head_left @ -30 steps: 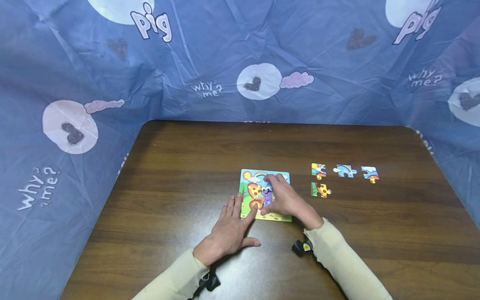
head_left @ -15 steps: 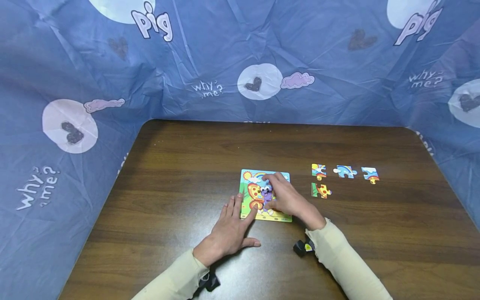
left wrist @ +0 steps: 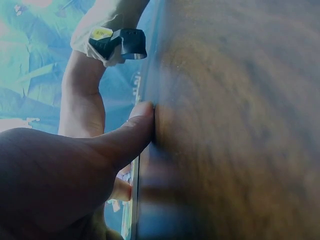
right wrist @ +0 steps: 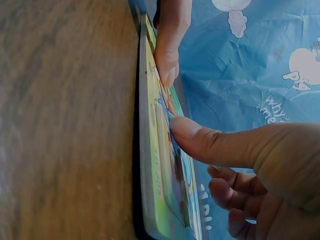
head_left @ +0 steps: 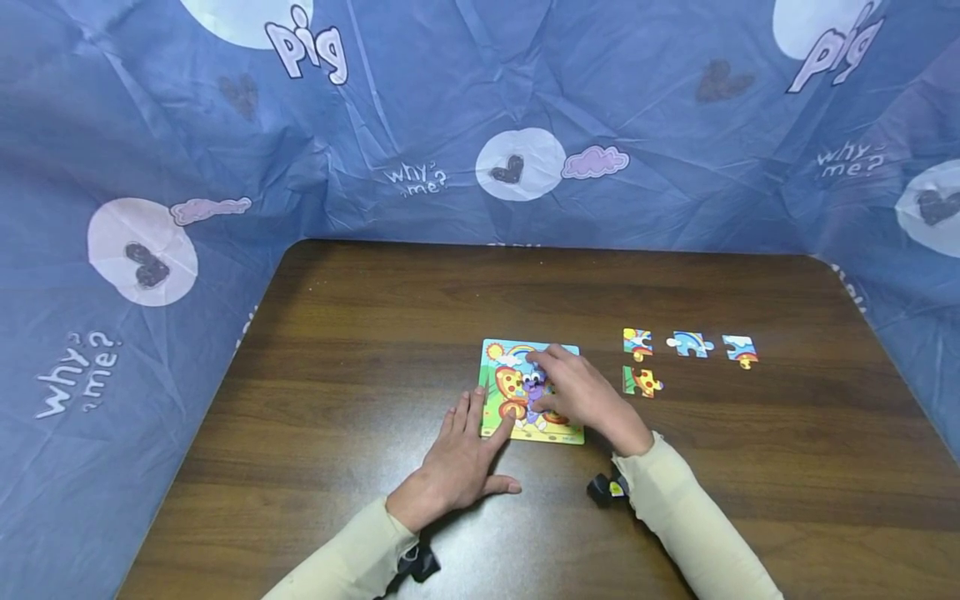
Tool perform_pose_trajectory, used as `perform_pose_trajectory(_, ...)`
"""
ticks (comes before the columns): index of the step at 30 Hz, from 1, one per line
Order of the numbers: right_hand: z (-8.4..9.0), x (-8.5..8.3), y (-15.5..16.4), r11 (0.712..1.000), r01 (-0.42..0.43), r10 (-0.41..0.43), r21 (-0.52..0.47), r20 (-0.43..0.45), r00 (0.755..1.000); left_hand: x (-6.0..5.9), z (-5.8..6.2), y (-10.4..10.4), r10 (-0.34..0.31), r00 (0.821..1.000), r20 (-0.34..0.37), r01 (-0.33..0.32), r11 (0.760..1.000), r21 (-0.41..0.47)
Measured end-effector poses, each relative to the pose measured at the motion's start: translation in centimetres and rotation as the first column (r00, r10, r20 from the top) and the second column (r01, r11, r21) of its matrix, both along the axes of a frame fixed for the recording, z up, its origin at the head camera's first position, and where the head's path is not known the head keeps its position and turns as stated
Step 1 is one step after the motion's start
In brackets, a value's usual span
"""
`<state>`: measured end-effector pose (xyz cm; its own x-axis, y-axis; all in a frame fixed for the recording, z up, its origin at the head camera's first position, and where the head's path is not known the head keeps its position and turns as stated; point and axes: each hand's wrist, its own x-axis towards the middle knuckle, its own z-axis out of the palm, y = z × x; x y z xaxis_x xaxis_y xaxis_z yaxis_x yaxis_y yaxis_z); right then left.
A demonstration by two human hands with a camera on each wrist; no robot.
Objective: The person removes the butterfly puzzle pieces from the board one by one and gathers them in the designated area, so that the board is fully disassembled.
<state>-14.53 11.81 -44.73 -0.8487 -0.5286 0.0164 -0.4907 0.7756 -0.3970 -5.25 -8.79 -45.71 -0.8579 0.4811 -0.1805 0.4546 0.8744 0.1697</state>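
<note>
A butterfly jigsaw puzzle (head_left: pixel 491 421) in a thin square tray lies mid-table. My left hand (head_left: pixel 457 467) is spread flat: its index fingertip touches the puzzle's lower left, the middle finger lies along the left edge, and the thumb is on the table. Over the puzzle's right half is my right hand (head_left: pixel 588 392), thumb and forefinger apart with the purple butterfly's face showing between them. In the right wrist view the right thumb (right wrist: pixel 210 142) presses on the picture; the other fingers curl away from it. The palm side is hidden in the head view.
Loose puzzle pieces lie right of the tray: a sun piece (head_left: pixel 637 340), a rainbow piece (head_left: pixel 691 342), a cloud piece (head_left: pixel 741 347) and a green-and-yellow wing piece (head_left: pixel 641 381). A blue printed cloth (head_left: pixel 420 108) hangs behind the wooden table (head_left: pixel 360 308).
My right thumb has slid slightly up and right across the puzzle, uncovering more of its lower part. The left hand and the loose pieces stay put.
</note>
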Motion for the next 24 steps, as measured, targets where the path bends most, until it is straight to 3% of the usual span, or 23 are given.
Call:
perform_pose_trajectory(16,1.4,-0.6,2.7,0.996,0.018,-0.014,-0.085,0.043,0.999,0.0,0.1,0.0,-0.003,1.000,0.003,0.003,1.000,-0.003)
perform_pose_trajectory(24,1.9,-0.8,4.9,0.995,0.049,-0.044,-0.082,0.065,0.997,0.1,0.1,0.0,0.004,1.000,0.011,-0.004,1.000,0.010)
